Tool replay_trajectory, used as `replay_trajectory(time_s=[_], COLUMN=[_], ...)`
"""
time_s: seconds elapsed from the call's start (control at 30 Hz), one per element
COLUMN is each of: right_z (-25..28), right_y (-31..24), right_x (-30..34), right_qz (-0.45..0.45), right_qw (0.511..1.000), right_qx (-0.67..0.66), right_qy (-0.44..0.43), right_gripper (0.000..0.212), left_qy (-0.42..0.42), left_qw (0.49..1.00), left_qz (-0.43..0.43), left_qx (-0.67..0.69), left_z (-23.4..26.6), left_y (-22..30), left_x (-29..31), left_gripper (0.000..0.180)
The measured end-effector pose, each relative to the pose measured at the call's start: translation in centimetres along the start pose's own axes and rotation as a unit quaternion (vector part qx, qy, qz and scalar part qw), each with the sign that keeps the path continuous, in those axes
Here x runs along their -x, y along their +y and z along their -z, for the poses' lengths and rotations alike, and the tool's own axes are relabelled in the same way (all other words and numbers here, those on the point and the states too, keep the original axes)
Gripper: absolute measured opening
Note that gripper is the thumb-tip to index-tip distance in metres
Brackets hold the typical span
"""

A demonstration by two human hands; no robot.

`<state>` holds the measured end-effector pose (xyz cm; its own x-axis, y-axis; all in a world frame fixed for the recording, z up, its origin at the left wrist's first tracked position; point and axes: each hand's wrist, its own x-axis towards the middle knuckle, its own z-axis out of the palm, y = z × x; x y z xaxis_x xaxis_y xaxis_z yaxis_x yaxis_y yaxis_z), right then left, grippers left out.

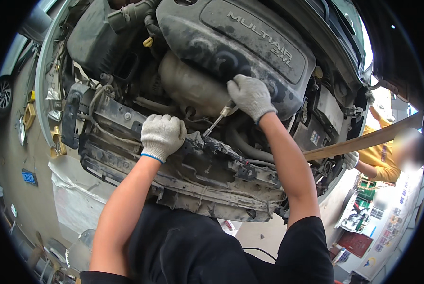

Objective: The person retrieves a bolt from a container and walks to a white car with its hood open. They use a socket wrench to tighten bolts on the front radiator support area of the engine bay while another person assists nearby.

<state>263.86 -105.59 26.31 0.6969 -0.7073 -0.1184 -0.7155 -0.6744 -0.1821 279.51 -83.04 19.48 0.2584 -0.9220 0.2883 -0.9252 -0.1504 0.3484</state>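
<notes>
My left hand (pixel 162 136), in a pale knit glove with a blue cuff, is closed over the bare front crossmember (pixel 122 112) of an open car. Its fingertips are hidden. Farther right, my right hand (pixel 251 98), also gloved, is closed at the upper end of a slim metal-shafted tool (pixel 215 124). Its handle is mostly covered by my fingers. The shaft slants down to the left and meets the latch area (pixel 203 142) in the middle of the crossmember. Behind my hands lie a dull metal heat shield (pixel 190 85) and the dusty black engine cover (pixel 250 38).
A person in a yellow top (pixel 380 146) stands at the right, one gloved hand (pixel 351 160) by the car's side. A long brown strip (pixel 359 142) slants across there. On the left floor are yellow-cased lamp parts (pixel 29 116), a blue plate (pixel 29 177) and a whitish sheet (pixel 79 194).
</notes>
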Motion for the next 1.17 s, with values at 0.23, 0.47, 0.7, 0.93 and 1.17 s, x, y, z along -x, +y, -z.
replay_trajectory(time_s=[0.23, 0.47, 0.7, 0.93, 1.17], right_z=[-2.3, -3.0, -3.5, -2.1, -3.5], right_y=[-1.9, -0.8, -1.7, -3.6, -3.6], right_x=[-1.1, -1.9, -4.3, -3.6, -2.5], right_qz=[0.055, 0.073, 0.060, 0.123, 0.034], right_qw=[0.997, 0.990, 0.983, 0.981, 0.967], right_qx=[-0.048, -0.092, 0.036, -0.028, 0.170], right_qy=[-0.024, -0.071, -0.168, -0.144, -0.185], right_gripper=[0.038, 0.035, 0.040, 0.038, 0.051], left_qy=[0.024, 0.018, 0.036, 0.015, 0.023], left_qw=[1.000, 0.999, 0.999, 0.997, 0.997], left_qz=[0.008, 0.020, 0.030, 0.044, 0.045], left_qx=[0.003, 0.027, 0.028, 0.061, 0.059], left_z=[-0.1, 0.0, -0.6, -0.9, -0.7], left_y=[-0.1, -0.3, -0.5, -0.8, -0.8], left_x=[-0.1, 0.1, 0.5, 1.0, 0.8], left_gripper=[0.023, 0.025, 0.024, 0.022, 0.022])
